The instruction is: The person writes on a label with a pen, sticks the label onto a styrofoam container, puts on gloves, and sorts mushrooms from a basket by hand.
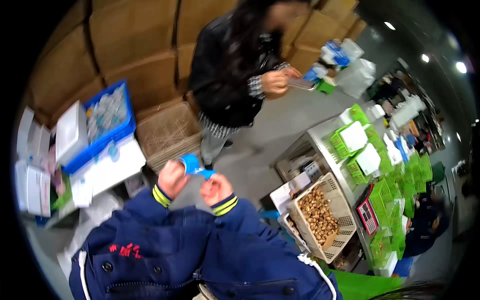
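A roll of blue tape [189, 163] is in my left hand [171, 178], whose fingers are closed on its side. From the roll a short blue strip [205, 173] stretches across to my right hand [216, 189], which pinches the strip's end. Both hands are raised in front of my chest, a small distance apart, with the grey floor below them.
A person [235, 70] in a black jacket stands ahead, holding a phone [301, 84]. A blue crate [131, 112] of small packets sits at left. At right are a crate [345, 222] of brown items, a red-framed scale [367, 216] and green baskets [337, 145].
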The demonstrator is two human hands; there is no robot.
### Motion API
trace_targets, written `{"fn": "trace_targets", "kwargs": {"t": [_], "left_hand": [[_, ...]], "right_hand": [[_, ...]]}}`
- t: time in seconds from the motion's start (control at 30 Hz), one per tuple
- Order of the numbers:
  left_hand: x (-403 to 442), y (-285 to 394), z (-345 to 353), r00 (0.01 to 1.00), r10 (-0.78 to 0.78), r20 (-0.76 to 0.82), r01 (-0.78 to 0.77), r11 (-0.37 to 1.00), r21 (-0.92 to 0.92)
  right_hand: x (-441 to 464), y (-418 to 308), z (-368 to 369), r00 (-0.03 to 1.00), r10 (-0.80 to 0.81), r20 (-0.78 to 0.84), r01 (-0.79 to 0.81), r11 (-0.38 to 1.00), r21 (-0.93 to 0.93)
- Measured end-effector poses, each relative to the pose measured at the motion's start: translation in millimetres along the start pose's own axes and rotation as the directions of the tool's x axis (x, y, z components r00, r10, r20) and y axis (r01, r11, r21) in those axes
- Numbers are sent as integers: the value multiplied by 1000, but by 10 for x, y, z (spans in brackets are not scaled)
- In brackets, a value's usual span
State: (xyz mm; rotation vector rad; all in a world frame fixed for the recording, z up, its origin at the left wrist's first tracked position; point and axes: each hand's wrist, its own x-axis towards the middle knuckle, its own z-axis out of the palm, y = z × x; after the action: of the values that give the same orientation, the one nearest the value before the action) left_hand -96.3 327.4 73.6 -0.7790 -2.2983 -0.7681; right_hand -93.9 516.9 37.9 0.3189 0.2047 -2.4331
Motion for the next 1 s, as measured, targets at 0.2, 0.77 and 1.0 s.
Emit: {"fn": "trace_targets", "kwargs": {"t": [0.2, 0.77, 1.0], "left_hand": [[-524, -190, -349, 773, -630, 78, 633, 756, -165], [-2648, -2258, -1796, 500, -832, -241, 803, 341, 488], [-3095, -3607, -2489, 497, -810, -310, 753, 226, 618]], "right_hand": [[45, 50, 201, 982, -177, 69, 190, 902, -387], [1359, 1269, 60, 974, 45, -220, -182, 735, -653], [1926, 2237, 313, 938, 89, -335, -288, 739, -609]]}}
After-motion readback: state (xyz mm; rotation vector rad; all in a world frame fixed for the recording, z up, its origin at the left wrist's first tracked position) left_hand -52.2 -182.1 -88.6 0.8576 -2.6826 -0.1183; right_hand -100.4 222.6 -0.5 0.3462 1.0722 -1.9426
